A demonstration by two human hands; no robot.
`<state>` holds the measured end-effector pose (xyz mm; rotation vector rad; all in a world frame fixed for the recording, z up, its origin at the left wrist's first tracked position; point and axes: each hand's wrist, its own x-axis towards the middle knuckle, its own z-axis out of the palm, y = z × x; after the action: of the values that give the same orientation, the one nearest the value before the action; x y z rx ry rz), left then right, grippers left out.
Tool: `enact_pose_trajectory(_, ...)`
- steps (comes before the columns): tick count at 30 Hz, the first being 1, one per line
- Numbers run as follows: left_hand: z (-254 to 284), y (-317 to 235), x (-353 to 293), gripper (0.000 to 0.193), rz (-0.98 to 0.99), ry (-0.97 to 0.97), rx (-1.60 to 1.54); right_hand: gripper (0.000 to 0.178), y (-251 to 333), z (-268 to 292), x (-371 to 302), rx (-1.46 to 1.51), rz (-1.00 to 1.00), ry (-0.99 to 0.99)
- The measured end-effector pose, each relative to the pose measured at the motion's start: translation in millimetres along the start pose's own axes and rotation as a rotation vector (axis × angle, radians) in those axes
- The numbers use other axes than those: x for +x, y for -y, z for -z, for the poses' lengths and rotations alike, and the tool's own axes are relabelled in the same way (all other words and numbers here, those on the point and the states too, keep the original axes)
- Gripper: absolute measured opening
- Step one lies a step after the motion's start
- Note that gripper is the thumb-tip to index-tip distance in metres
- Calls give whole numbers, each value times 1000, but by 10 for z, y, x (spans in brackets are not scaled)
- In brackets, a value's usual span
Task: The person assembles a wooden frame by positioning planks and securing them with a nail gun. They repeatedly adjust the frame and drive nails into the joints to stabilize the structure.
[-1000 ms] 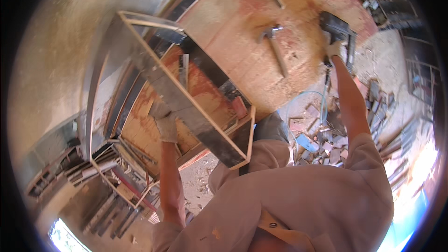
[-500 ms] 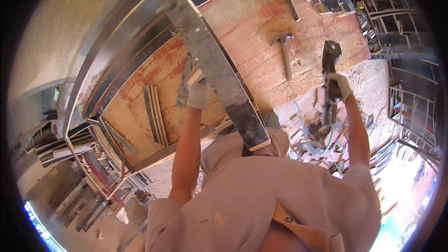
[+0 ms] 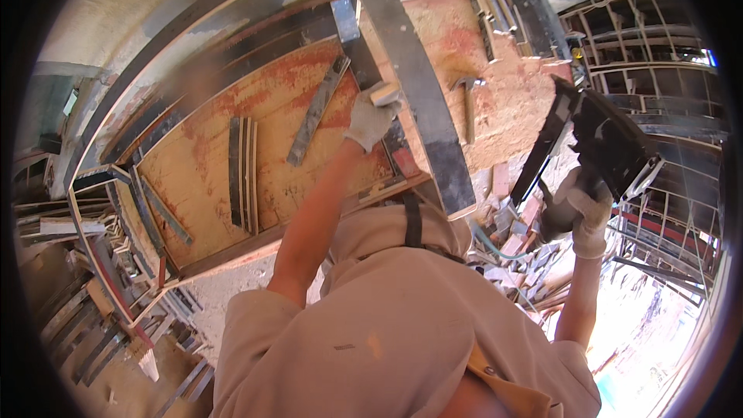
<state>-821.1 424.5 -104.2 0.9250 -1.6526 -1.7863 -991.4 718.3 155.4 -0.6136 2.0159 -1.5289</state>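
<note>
My left hand (image 3: pixel 371 122), in a pale glove, is closed round a short wood block (image 3: pixel 385 94). It is beside a long dark board (image 3: pixel 424 85) that forms one side of a large wooden frame. In my right hand (image 3: pixel 591 205), also gloved, is a black nail gun (image 3: pixel 611 139), tilted and held off to the right of the bench. A narrow dark strip (image 3: pixel 319 112) lies just left of my left hand. The claw hammer (image 3: pixel 469 112) rests on the bench to the right of the board.
The reddish, worn workbench (image 3: pixel 201 162) lies under the frame. A few curved strips (image 3: pixel 244 174) are on it at left, and more boards (image 3: pixel 526 11) are stacked at the far right. Wood offcuts (image 3: pixel 511 244) cover the floor below right. Slatted frames (image 3: pixel 642 54) stand at right.
The nail gun has swung outward and turned, coming nearer to me with my right hand. My left hand with the block has moved right and away from me. The view has shifted.
</note>
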Motion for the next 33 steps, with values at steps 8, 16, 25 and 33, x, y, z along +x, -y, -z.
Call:
enact_pose_trajectory(8, 0, 211, 264, 29, 102, 100, -65, 16, 131, -224, 72, -12, -198, 54)
enact_pose_trajectory(16, -191, -43, 317, 12, 100, 59, 281, 18, 226, -216, 113, -247, -141, 113)
enact_pose_trajectory(25, -473, 498, 221, 22, -1, 16, -108, 26, 139, -32, 165, -365, -120, 204)
enact_pose_trajectory(33, -468, 271, 141, 18, -21, 55, -198, 25, 18, -97, 273, -439, -167, 259)
